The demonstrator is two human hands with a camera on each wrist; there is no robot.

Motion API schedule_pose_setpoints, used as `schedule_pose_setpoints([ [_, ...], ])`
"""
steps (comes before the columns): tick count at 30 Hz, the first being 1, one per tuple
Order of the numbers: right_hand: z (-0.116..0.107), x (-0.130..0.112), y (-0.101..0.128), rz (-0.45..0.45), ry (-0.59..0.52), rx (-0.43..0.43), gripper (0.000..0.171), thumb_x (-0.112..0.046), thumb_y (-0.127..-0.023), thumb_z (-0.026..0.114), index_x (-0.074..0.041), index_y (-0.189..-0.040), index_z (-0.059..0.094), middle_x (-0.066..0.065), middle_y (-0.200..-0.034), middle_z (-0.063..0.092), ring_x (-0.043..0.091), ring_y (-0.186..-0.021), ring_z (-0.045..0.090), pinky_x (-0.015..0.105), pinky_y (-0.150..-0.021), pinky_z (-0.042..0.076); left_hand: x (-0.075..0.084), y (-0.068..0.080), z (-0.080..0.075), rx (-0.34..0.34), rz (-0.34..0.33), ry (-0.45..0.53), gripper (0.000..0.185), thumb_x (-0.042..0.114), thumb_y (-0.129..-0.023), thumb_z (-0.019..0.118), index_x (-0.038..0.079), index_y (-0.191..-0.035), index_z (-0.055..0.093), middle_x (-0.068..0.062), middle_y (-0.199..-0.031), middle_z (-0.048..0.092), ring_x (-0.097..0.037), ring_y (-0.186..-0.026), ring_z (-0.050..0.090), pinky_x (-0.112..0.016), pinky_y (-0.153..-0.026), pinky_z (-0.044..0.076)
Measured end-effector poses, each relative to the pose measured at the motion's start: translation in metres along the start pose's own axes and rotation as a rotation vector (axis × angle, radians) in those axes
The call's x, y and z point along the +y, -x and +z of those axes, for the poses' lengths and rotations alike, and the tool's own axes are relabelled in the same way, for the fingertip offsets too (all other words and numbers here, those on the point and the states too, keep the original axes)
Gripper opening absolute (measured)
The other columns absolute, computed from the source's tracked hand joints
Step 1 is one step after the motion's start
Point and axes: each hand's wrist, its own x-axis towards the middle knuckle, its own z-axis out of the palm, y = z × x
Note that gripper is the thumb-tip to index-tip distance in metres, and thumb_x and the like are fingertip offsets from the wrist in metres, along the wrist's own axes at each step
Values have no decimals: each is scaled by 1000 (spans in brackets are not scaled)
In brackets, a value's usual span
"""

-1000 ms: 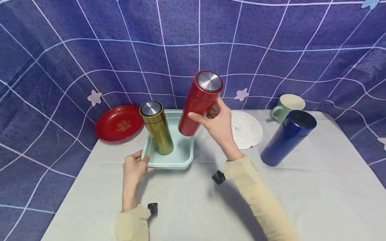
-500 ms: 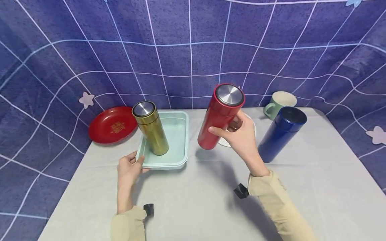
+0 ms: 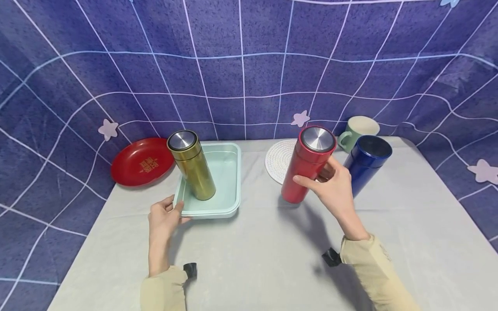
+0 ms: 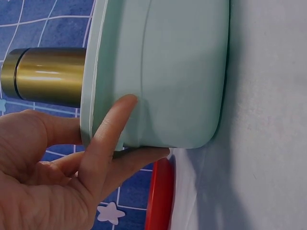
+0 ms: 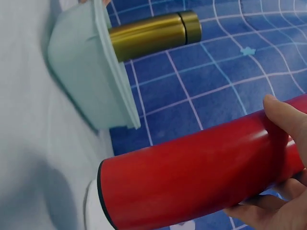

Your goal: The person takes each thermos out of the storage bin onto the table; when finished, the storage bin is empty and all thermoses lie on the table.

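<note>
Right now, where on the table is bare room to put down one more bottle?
Bare cloth lies in front of the tray, between both hands, and at the near right. It is crowded around the red bottle, blue bottle, mug and mat.

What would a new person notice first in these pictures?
The red flask stands out first, gripped by the right hand near the middle of the table, beside a blue flask. Next comes the gold flask standing in the pale green tray, whose near corner the left hand holds.
</note>
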Motion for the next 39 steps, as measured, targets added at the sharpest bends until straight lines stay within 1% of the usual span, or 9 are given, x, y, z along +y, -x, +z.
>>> schedule_pose_setpoints([
  [5,-9,10,4,9,61,39,55,-12,-69,89,-8,-118,64,-7,-91,69,7,-79,68,16,-74,59,1,1,0,3,7,12,49,5,-100,47,-15,-143,34,-38,-129,50,-2,-72,66,-21,-65,61],
  [10,-13,20,8,21,101,54,60,-11,-67,90,-9,-121,64,-6,-95,70,3,-80,67,14,-75,58,0,1,0,1,-2,16,49,5,-100,47,-15,-143,35,-38,-129,51,-2,-73,66,-21,-66,61],
  [18,-15,30,9,55,121,55,61,-12,-67,91,-8,-121,64,2,-100,71,1,-80,67,13,-76,58,-1,0,0,7,-8,-10,49,6,-100,48,-15,-143,34,-37,-130,51,-19,-89,69,-22,-67,61],
  [20,-16,33,9,63,133,51,61,-12,-67,90,-8,-122,64,3,-100,71,1,-80,66,13,-75,57,-2,0,0,7,-14,-9,50,6,-100,48,-14,-143,34,-37,-130,50,-17,-87,70,-22,-67,61],
  [24,-17,39,9,71,154,52,61,-12,-67,90,-9,-122,64,3,-100,70,2,-79,65,13,-73,57,-1,-1,1,10,-18,-8,51,5,-100,49,-14,-144,34,-37,-131,50,-8,-77,68,-23,-65,62],
  [28,-19,40,9,88,140,56,59,-10,-69,89,-7,-122,63,-4,-97,69,1,-78,65,13,-72,57,-1,0,2,3,-19,-4,51,6,-100,49,-14,-144,33,-37,-131,49,-5,-74,67,-23,-65,62],
  [31,-19,32,12,106,134,46,58,-8,-72,86,-4,-123,60,-9,-95,67,0,-79,64,12,-74,56,-1,0,1,-1,-21,-5,51,7,-100,49,-13,-145,33,-36,-132,49,-3,-72,67,-24,-66,62],
  [33,-21,33,14,101,130,40,57,-11,-74,85,-5,-124,59,-6,-97,67,1,-80,64,12,-75,56,-2,-1,1,-3,-25,-6,51,7,-100,49,-12,-145,33,-36,-132,49,-3,-73,67,-23,-66,62],
  [39,-23,41,14,104,148,10,61,-19,-78,83,-9,-131,52,11,-115,66,4,-90,63,11,-81,54,-2,-1,1,-2,-26,-18,50,7,-100,48,-13,-144,34,-37,-131,50,-7,-78,68,-22,-67,61],
])
